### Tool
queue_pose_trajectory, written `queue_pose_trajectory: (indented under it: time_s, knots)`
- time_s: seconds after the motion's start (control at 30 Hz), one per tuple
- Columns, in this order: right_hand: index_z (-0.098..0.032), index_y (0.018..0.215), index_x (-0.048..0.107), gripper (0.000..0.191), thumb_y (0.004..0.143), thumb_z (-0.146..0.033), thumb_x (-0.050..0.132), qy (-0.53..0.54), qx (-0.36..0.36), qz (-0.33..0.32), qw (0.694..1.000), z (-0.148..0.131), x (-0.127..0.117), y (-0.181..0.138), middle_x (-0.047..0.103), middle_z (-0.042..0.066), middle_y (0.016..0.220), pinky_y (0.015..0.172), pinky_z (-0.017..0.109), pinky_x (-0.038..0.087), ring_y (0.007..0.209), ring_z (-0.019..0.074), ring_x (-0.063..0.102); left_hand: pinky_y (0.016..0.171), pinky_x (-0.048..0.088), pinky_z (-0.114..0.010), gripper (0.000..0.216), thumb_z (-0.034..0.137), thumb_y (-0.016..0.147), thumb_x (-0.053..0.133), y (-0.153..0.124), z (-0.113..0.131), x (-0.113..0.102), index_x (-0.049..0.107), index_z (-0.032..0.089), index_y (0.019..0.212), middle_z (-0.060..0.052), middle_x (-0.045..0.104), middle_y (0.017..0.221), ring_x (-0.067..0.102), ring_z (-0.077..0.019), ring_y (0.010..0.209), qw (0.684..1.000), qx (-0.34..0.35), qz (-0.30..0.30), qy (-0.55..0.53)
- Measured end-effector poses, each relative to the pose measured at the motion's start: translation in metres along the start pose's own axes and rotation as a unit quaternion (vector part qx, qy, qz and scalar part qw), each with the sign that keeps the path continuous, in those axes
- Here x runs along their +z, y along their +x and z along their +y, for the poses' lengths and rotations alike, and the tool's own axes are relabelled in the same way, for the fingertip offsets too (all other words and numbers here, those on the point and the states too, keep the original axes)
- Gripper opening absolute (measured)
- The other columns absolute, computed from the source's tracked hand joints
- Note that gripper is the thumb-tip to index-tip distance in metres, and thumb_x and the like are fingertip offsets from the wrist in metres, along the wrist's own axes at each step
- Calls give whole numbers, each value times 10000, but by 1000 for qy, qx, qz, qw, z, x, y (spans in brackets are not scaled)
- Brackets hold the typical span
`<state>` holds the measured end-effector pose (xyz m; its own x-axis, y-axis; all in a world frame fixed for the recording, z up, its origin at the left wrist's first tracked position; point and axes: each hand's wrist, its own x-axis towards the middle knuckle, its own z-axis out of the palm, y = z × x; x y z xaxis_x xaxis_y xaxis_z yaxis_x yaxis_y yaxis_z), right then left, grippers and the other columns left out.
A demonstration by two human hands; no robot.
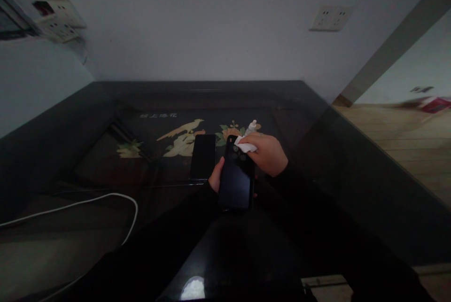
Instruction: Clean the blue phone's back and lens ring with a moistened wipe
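The right hand [269, 154] pinches a folded white tissue [248, 146] in a tight grip at the round lenses [243, 157] of a dark phone [235, 187]; the left hand [216, 176] grips its sides above the glossy black worktop [197, 88]. Beside it lies a flat, rectangular handset [203, 156]; beyond, a pale bottle [252, 126].
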<state>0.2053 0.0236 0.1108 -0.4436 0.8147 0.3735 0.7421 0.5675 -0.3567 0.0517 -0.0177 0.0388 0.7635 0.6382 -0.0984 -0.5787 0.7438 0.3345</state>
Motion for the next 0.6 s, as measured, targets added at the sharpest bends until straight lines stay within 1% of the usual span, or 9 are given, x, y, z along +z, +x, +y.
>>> queue_pose_trajectory:
  time_s: [0.1,0.17,0.3,0.4,0.5,0.6]
  knots:
    - [-203,888,654,218,731,-125,524,15,22,-1,1000,2,12,2,668,36,940,777,291,406,878,196,594,793,394,-501,633,618,778,322,0,-1,-3,564,112,1072,-148,654,969,596,-293,906,1000,-19,0,20]
    - [-197,892,654,218,733,-122,525,12,16,0,1000,1,16,2,668,44,939,776,301,398,874,203,589,787,386,-507,617,611,786,311,1,-2,-2,566,120,1061,-140,662,925,606,-293,869,999,-16,9,28]
    - [-198,859,650,187,746,-119,524,15,-51,-20,998,-3,15,-1,662,36,872,752,288,375,837,185,574,840,342,-532,645,608,807,229,1,-1,3,575,116,1040,-139,664,863,612,-279,829,999,-8,41,20]
    - [-207,852,640,192,748,-105,515,12,-121,-69,990,0,8,-3,643,16,817,724,274,352,790,159,570,832,343,-537,727,619,813,125,1,1,5,585,91,1009,-163,662,853,614,-277,808,998,-8,62,6]
    - [-217,854,635,233,725,-67,512,8,-165,-120,979,5,2,-4,631,-1,794,715,268,341,771,145,568,829,347,-536,735,618,813,130,0,1,3,577,74,1024,-177,658,885,611,-285,824,999,-10,44,1]
    - [-219,861,635,222,738,-79,514,9,-160,-124,979,5,4,-3,636,-2,813,727,263,353,790,144,572,857,330,-544,686,611,806,225,1,-1,-1,552,72,1076,-170,656,911,601,-300,883,1000,-19,16,5]
